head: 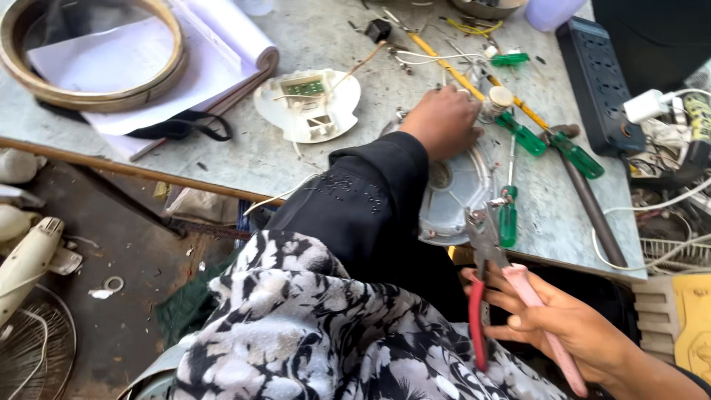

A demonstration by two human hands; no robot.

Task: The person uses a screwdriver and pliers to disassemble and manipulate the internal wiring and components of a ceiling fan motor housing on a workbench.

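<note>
My left hand (444, 122) reaches across the grey workbench (252, 159) and rests on the far rim of a round grey-white plastic housing (455, 196), fingers curled beside a small spool (501, 98). My right hand (559, 322) is low at the near edge and grips a pair of pliers with red and pink handles (489, 296); the metal jaws (480, 226) sit over the housing's near rim. A black sleeve and a patterned cloth cover much of the housing.
A white cover with a small green circuit board (307, 104) lies left of the hand. Several green-handled screwdrivers (552, 144), a hammer (589, 204), a black power strip (596, 74), tangled wires (670, 159), a wooden hoop on a notebook (96, 55), a fan grille (33, 344) on the floor.
</note>
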